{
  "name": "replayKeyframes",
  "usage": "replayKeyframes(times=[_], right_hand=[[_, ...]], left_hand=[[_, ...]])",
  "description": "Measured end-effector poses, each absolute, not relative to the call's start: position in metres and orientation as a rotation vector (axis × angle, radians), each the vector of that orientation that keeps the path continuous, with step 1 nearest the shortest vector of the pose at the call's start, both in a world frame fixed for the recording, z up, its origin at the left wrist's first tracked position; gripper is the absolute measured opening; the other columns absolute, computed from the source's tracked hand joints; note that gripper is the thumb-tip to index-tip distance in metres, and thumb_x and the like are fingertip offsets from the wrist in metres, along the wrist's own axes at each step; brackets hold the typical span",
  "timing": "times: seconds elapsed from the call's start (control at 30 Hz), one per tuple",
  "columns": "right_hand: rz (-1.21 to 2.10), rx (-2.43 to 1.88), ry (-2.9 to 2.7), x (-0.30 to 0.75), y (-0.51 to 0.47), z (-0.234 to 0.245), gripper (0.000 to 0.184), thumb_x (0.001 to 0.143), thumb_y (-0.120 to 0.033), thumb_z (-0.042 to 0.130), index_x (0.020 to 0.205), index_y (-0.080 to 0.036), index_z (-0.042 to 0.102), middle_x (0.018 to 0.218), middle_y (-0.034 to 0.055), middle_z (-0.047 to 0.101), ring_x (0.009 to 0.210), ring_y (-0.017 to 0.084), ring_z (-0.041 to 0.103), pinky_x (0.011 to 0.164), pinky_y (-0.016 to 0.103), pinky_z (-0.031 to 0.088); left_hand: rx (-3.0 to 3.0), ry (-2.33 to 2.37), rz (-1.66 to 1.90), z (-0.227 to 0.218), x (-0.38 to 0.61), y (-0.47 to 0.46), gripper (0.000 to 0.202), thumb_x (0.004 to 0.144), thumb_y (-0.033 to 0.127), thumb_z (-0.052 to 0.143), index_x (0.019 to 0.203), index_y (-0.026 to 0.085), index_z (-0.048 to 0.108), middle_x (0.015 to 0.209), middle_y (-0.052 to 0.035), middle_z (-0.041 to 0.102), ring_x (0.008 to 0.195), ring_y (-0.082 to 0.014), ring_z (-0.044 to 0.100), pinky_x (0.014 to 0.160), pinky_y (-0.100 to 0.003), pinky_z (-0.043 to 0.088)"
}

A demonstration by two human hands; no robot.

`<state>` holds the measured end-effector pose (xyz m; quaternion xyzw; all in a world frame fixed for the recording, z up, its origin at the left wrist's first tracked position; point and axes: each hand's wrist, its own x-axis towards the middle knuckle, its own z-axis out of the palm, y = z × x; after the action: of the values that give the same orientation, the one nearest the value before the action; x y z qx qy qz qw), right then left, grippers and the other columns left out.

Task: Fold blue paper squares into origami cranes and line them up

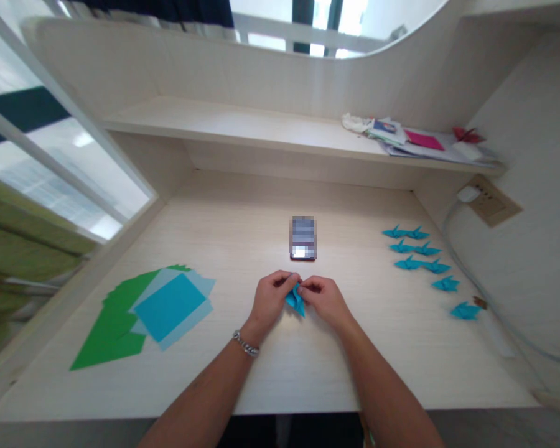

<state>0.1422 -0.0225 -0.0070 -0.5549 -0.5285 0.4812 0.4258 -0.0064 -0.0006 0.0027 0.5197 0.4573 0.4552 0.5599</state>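
Both of my hands meet at the middle of the pale wooden desk [308,373], pinching a small folded piece of blue paper [296,301]. My left hand [271,297], with a metal bracelet on its wrist, grips the paper's left side with closed fingers. My right hand [323,298] pinches its right top edge. The paper is partly folded into a pointed shape and hangs between the fingertips just above the desk.
A phone [303,238] lies just beyond my hands. Several finished blue paper cranes [420,250] sit in rows at the right. Stacks of blue [170,307] and green paper sheets [114,323] lie at the left. The shelf holds papers [415,142]; a wall socket [488,200] and cable are at right.
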Motion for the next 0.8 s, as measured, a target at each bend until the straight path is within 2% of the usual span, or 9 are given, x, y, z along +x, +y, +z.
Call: replayKeyframes(times=[0.2, 0.37, 0.6, 0.8], right_hand=[[1.146, -1.389, -1.22, 0.144, -0.021, -0.007, 0.017, 0.07, -0.032, 0.066, 0.073, -0.016, 0.069, 0.064, 0.002, 0.066, 0.058, 0.015, 0.058, 0.056, 0.025, 0.047], [1.114, -1.371, -1.089, 0.146, -0.02, -0.003, 0.021, 0.07, -0.035, 0.067, 0.076, -0.016, 0.069, 0.065, 0.0027, 0.066, 0.059, 0.016, 0.059, 0.057, 0.027, 0.049], [1.113, -1.337, -1.086, 0.144, -0.02, -0.002, 0.021, 0.072, -0.035, 0.066, 0.079, -0.016, 0.069, 0.066, 0.0025, 0.066, 0.057, 0.015, 0.059, 0.055, 0.026, 0.049], [1.17, -1.329, -1.078, 0.142, -0.02, -0.002, 0.021, 0.073, -0.034, 0.065, 0.083, -0.016, 0.069, 0.065, 0.0021, 0.066, 0.054, 0.015, 0.059, 0.052, 0.026, 0.049]], left_hand=[[1.153, 1.006, 1.016, 0.002, -0.005, -0.001, 0.026, 0.073, 0.033, 0.069, 0.09, 0.014, 0.071, 0.09, -0.0079, 0.07, 0.083, -0.0187, 0.063, 0.075, -0.028, 0.049], [0.953, 0.88, 0.961, -0.001, -0.001, -0.003, 0.036, 0.072, 0.032, 0.07, 0.104, 0.015, 0.068, 0.093, -0.0083, 0.069, 0.078, -0.0174, 0.063, 0.073, -0.031, 0.05], [0.97, 0.949, 0.972, -0.002, 0.001, -0.004, 0.035, 0.069, 0.023, 0.07, 0.102, 0.014, 0.067, 0.091, -0.0079, 0.069, 0.072, -0.0161, 0.063, 0.064, -0.028, 0.052], [1.139, 1.007, 1.003, -0.007, -0.002, 0.0, 0.036, 0.066, 0.021, 0.072, 0.1, 0.013, 0.068, 0.093, -0.0088, 0.07, 0.081, -0.0183, 0.064, 0.072, -0.028, 0.052]])
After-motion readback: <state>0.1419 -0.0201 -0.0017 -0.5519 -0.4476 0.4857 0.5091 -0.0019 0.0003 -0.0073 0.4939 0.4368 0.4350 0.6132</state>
